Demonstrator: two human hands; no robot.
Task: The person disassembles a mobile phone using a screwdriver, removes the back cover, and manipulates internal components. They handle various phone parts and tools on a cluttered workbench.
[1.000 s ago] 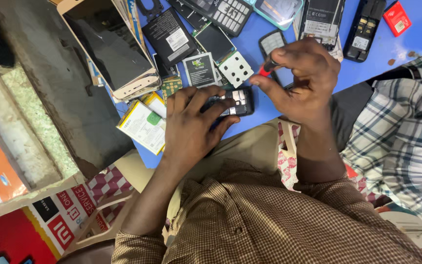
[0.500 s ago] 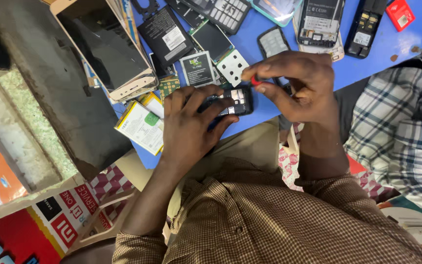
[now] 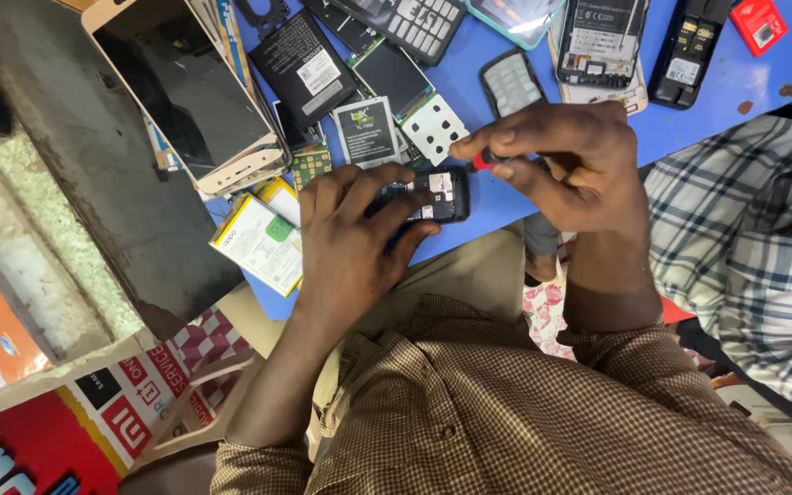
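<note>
Fingers [image 3: 373, 197] of left hand [image 3: 350, 247] clamped on small black phone [image 3: 433, 192] on blue desk [image 3: 689, 128]. Right hand [image 3: 570, 165], at 3 o'clock of it, pinches a red-handled tool [image 3: 483, 160], probably a screwdriver.

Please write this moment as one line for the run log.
left hand: holds small black phone | right hand: grips red-handled tool at phone | surface: blue table | nearby: battery

— Small black phone [image 3: 433, 194], back cover off, insides showing. Lying flat at the near edge of the blue tabletop [image 3: 689, 128], pinned under the left fingers [image 3: 387, 197].

— And the tool?

— Screwdriver [image 3: 486, 159], red handle only partly visible, pinched in the right fingers [image 3: 506, 139], just above the phone's right end. Tip hidden.
</note>
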